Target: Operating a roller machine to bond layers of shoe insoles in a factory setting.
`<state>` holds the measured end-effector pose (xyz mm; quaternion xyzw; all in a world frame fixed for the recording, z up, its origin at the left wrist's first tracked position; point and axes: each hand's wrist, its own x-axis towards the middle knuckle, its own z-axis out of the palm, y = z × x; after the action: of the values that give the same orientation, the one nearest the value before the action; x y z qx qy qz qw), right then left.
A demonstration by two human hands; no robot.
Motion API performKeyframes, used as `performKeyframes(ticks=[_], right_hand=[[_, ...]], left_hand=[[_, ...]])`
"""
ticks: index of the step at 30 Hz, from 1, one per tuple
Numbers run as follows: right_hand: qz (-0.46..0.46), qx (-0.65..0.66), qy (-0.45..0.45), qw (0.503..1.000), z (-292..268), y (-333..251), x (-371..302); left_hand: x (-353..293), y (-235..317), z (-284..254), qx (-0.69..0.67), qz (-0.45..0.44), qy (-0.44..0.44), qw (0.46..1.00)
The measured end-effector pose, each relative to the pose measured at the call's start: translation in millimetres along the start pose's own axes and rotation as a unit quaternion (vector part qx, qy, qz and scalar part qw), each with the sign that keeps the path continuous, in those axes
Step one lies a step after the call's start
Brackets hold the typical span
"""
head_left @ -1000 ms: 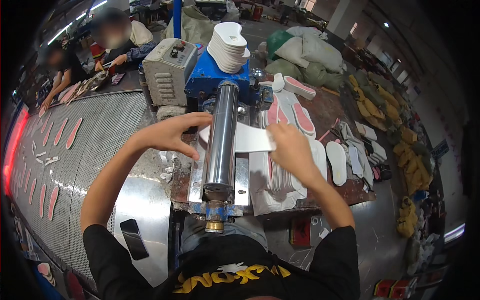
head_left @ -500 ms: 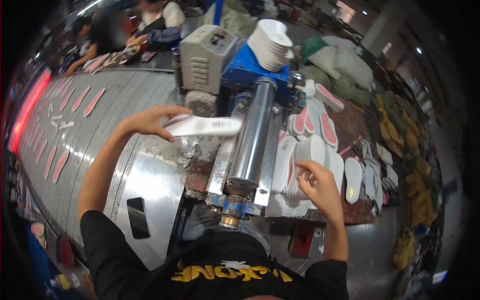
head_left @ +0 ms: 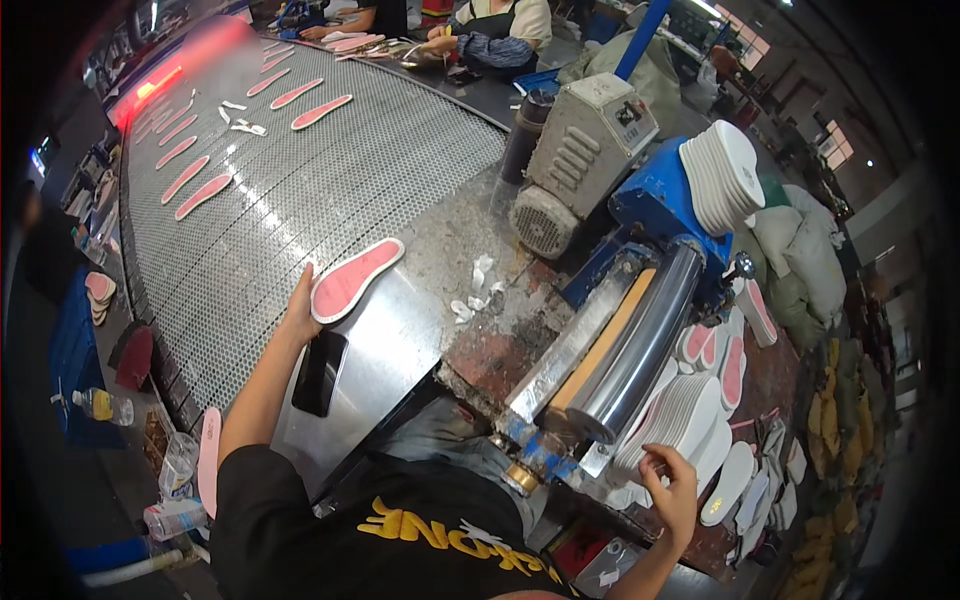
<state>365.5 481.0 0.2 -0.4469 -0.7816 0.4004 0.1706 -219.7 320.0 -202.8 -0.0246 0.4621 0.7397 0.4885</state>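
Several pink-topped insoles [head_left: 204,196] lie on the mesh conveyor belt [head_left: 345,180] at far left, some close together, so another laid carelessly there could overlap them. Beside the belt's near edge, the left hand [head_left: 300,305] has closed lightly on the lower-left end of a pink-and-white insole [head_left: 357,280], pink face up, above the metal plate [head_left: 390,335]; the fingers beneath are hidden. Held by one end, it could droop or twist if that hold slackened, and its lower end might brush the black smartphone [head_left: 318,380]. Further right, white scraps [head_left: 482,268] could stick to a dropped piece. The steel roller [head_left: 640,348] might catch straying fingers if turning, which cannot be told. Near the leaning stack of white insoles [head_left: 668,420], the right hand [head_left: 673,492] is loosely curled; whether it pinches an edge is unclear, but a nudge could slide the stack.
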Motion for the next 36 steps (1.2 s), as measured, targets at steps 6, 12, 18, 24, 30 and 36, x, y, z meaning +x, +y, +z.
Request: performKeyframes(ticks=[6, 12, 18, 24, 30, 36], right_hand=[[0.065, 0.139, 0.021, 0.988, -12.9, 6.5, -29.5], [0.024, 0.231, 0.118, 0.965, -28.3, -7.3, -55.1], [0.14, -0.14, 0.389, 0.9, -25.1, 44.0, -52.9], [0.224, -0.216, 0.285, 0.907, -17.9, 59.9, -5.7], [0.259, -0.175, 0.254, 0.915, -11.1, 66.8, -12.5], [0.02, -0.128, 0.366, 0.922, -44.2, 59.5, -37.8]], left_hand=[[83.3, 40.6, 6.3, -0.001, 0.115, 0.016, 0.993], [150.7, 152.5, 13.3, -0.099, 0.121, -0.044, 0.987], [151.2, 64.8, 54.1, 0.136, 0.066, -0.062, 0.986], [54.0, -28.0, 96.2, 0.496, 0.052, -0.214, 0.84], [52.4, -47.0, 93.6, 0.555, 0.063, -0.282, 0.78], [46.5, -34.5, 105.7, 0.604, 0.051, -0.284, 0.743]])
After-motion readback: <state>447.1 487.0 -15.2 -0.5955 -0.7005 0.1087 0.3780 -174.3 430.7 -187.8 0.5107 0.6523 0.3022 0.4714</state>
